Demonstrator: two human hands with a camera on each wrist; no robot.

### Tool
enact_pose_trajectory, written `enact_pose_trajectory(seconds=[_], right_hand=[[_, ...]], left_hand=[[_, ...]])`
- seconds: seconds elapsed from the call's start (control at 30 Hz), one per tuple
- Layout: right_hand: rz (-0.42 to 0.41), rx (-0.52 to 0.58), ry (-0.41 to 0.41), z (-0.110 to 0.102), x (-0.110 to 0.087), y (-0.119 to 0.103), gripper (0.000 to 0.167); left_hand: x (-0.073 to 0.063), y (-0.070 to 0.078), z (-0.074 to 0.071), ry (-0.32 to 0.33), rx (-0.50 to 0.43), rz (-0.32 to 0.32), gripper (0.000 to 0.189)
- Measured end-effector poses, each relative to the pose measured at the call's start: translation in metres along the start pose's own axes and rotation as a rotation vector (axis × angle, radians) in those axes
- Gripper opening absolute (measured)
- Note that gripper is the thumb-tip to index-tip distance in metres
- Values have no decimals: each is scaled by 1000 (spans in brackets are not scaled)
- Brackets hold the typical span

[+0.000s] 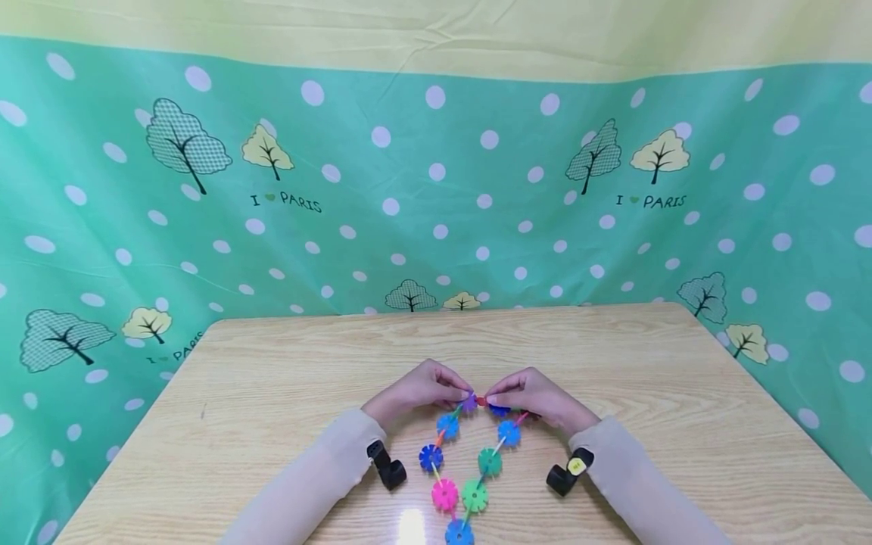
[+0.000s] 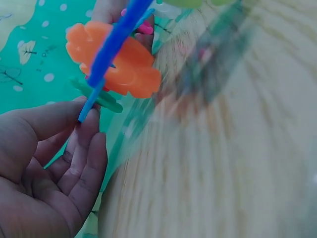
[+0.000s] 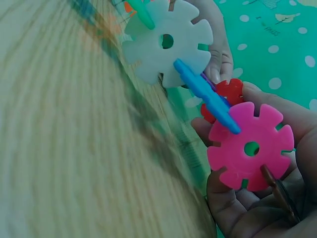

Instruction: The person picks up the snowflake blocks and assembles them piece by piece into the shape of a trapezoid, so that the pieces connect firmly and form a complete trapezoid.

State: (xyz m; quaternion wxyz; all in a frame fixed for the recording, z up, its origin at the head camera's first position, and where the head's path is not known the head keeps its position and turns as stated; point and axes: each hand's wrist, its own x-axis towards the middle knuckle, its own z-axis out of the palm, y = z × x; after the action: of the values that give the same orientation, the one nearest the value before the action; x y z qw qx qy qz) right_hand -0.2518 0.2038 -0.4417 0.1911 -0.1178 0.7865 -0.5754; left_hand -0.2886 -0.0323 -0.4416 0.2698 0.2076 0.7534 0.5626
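A chain of notched plastic discs (image 1: 490,461) in several colours runs over the table in a narrow loop. My left hand (image 1: 429,386) pinches the chain's far left end near a purple disc (image 1: 469,402). In the left wrist view, its fingertips meet at a light blue disc seen edge-on (image 2: 90,103), close to an orange disc (image 2: 131,67). My right hand (image 1: 534,395) grips a small-looking red disc (image 3: 230,92) between thumb and fingers, right beside the purple one. A pink disc (image 3: 237,148) hangs before its palm, joined by a blue disc to a white disc (image 3: 143,54).
The wooden table (image 1: 286,363) stands against a green dotted curtain (image 1: 436,197) printed with trees. Black cameras (image 1: 388,465) are strapped to both wrists. The chain's near end, a blue disc (image 1: 459,533), reaches the bottom of the head view.
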Motion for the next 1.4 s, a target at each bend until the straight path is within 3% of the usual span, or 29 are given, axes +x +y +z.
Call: enact_pose_trajectory(seconds=[0.43,0.73,0.87,1.03,1.13,1.3,1.4], right_hand=[[-2,12,8,8,-2,-4,29],[6,90,73,10,-1,-3,30],[18,137,130,10,-2,-3,33],[46,205,254,9,-2,-3,30],[48,276,329,9,-1,-3,24],[86,428,442,10,1,-5,12],[99,497,485,11,3,-7,6]], left_hand=[[2,-1,2,-28,71,69,18],[-1,0,-7,52,68,65,22],[-14,0,-18,111,39,53,32],[-40,-3,-30,231,-44,-10,42],[-55,-7,-33,257,-74,-28,47],[-74,-11,-30,203,-55,57,55],[-80,-10,-26,222,-20,130,58]])
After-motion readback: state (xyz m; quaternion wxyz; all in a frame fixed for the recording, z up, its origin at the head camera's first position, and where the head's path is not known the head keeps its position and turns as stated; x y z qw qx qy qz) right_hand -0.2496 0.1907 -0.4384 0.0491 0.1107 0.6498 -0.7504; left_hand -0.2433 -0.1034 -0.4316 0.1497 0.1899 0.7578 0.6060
